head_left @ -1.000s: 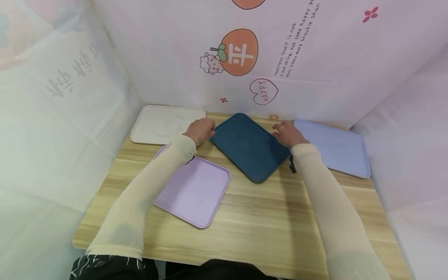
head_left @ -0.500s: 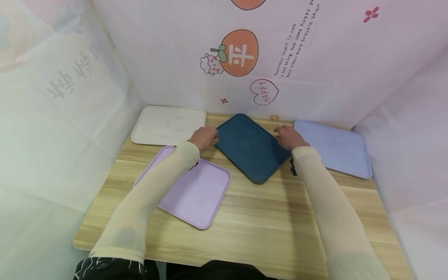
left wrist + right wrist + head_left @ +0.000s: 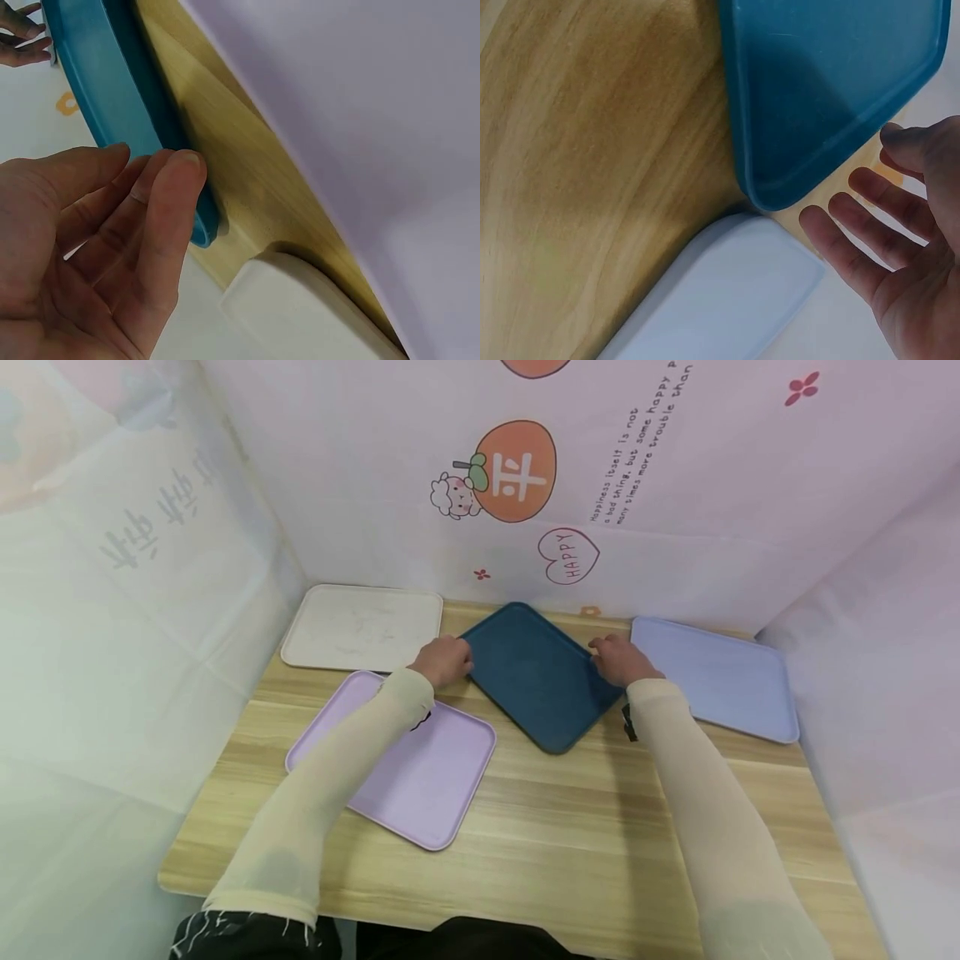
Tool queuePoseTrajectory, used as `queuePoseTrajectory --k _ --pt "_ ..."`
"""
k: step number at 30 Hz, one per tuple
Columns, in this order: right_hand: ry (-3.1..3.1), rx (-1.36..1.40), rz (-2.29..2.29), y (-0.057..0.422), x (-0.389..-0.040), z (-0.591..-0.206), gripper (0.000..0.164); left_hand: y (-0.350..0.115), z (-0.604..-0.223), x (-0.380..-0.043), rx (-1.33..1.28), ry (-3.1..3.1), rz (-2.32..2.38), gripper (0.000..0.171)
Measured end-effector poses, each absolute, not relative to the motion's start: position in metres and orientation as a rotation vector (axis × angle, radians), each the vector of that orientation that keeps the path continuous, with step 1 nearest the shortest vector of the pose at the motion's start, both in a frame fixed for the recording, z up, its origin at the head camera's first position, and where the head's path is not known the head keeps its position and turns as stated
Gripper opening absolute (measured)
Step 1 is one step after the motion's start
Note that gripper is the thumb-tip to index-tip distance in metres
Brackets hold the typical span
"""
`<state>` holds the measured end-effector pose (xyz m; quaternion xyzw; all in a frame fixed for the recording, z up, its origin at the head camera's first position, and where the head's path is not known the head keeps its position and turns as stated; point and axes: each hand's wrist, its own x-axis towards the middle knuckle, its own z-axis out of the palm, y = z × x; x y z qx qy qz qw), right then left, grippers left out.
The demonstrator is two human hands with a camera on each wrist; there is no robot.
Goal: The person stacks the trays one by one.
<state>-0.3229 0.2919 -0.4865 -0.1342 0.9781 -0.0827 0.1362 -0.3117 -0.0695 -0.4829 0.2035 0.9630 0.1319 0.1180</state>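
A dark teal tray [image 3: 536,681] lies turned at an angle at the back middle of the table. By its left corner is my left hand [image 3: 446,662], partly covering that corner. Its fingers [image 3: 172,195] are loosely bent, and the teal rim shows through the gap between thumb and forefinger. On the tray's other side my right hand [image 3: 621,660] is beside the right edge. The right wrist view shows its fingers [image 3: 881,201] spread and relaxed, with the thumb near the teal rim. Whether either hand touches the rim is hard to tell.
A pale lilac tray [image 3: 423,781] lies in front, partly under my left forearm. A white tray [image 3: 360,627] stands at the back left, a light blue tray [image 3: 723,681] at the back right. Printed white sheeting [image 3: 360,468] walls in the wooden table [image 3: 555,843].
My left hand has moved right and toward me, to the teal tray's left corner. The right hand has shifted only slightly. The trays stay where they were.
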Motion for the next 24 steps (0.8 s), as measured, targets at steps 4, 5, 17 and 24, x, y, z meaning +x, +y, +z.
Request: queuePoseTrajectory --k 4,5,17,24 --pt "2.825 -0.397 -0.241 0.291 -0.321 -0.489 0.044 -0.068 -0.487 -0.312 0.604 2.817 0.373 0.024" --pt "2.824 -0.397 -0.244 0.291 -0.321 -0.489 0.044 -0.067 -0.488 -0.312 0.605 2.817 0.373 0.024" --pt "2.832 -0.385 -0.257 0.292 -0.320 -0.498 0.046 -0.061 -0.501 -0.315 0.556 2.741 0.490 0.025" --pt "2.861 -0.402 -0.270 0.295 -0.319 -0.501 0.042 -0.057 -0.501 -0.314 0.547 2.745 0.472 0.027"
